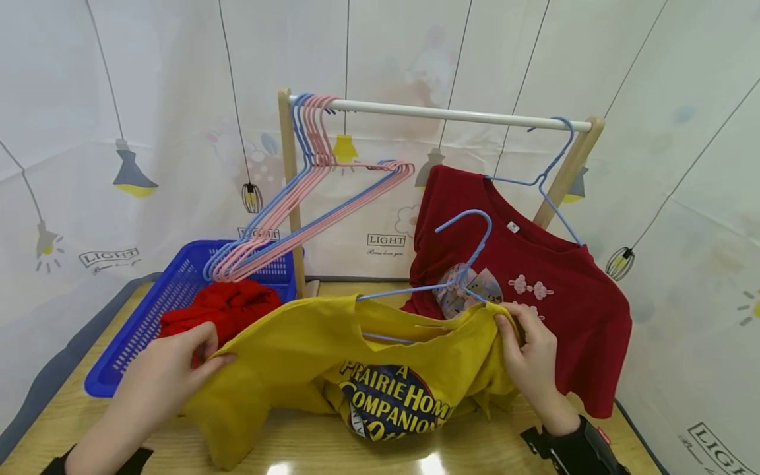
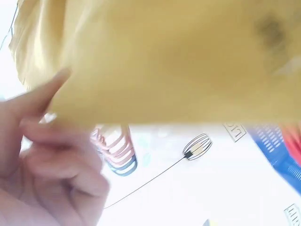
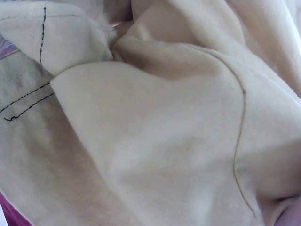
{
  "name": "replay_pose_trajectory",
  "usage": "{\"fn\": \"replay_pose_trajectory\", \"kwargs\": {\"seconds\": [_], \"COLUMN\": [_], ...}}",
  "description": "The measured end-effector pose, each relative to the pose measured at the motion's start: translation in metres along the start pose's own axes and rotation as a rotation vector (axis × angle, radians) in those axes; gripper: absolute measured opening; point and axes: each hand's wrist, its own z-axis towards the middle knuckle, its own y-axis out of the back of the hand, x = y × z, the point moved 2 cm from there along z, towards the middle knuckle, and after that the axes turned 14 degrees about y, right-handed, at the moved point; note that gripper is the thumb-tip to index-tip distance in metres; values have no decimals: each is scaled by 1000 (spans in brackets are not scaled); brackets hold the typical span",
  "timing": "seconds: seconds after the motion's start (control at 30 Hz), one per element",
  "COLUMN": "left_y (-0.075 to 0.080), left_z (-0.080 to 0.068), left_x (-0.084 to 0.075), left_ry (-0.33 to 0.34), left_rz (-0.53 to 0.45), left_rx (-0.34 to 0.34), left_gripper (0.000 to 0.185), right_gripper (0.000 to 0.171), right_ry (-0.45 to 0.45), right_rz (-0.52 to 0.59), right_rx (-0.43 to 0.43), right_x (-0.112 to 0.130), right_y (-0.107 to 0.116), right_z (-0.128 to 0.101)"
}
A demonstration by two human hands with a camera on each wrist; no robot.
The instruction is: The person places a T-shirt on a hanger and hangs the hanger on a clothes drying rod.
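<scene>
Yellow shirt (image 1: 332, 359) stretched sideways between both hands, over table. Left hand (image 1: 163, 373) pinches left shoulder, right hand (image 1: 531, 356) pinches right shoulder. Blue hanger (image 1: 457, 264) pokes through neck hole, hook up, nearer right fingers

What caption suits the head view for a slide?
Both hands, left hand and right hand, hold a yellow T-shirt with a blue hanger inside.

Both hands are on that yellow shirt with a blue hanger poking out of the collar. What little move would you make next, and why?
Probably tug the yellow shirt's left shoulder over the end of the blue hanger. The hook sticks out of the neck, and the right hand pinches its side up by the wire, but the side held by the left hand sags toward the table.
</scene>
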Motion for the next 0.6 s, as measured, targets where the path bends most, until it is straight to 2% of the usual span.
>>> {"fn": "replay_pose_trajectory", "kwargs": {"seconds": [0.13,0.2,0.43,0.6], "left_y": [-3,-3,4,11], "left_z": [1,3,11,12], "left_x": [2,3,2,-12], "left_ry": [25,39,32,36], "left_rz": [68,86,146,188], "left_rx": [158,200,226,193], "left_gripper": [44,43,41,39], "right_gripper": [22,21,26,24], "right_ry": [-9,-10,31,29], "right_rz": [28,37,21,36], "right_rx": [10,10,7,21], "right_x": [2,3,6,9], "right_y": [0,-2,-9,-11], "right_z": [1,1,0,2]}}
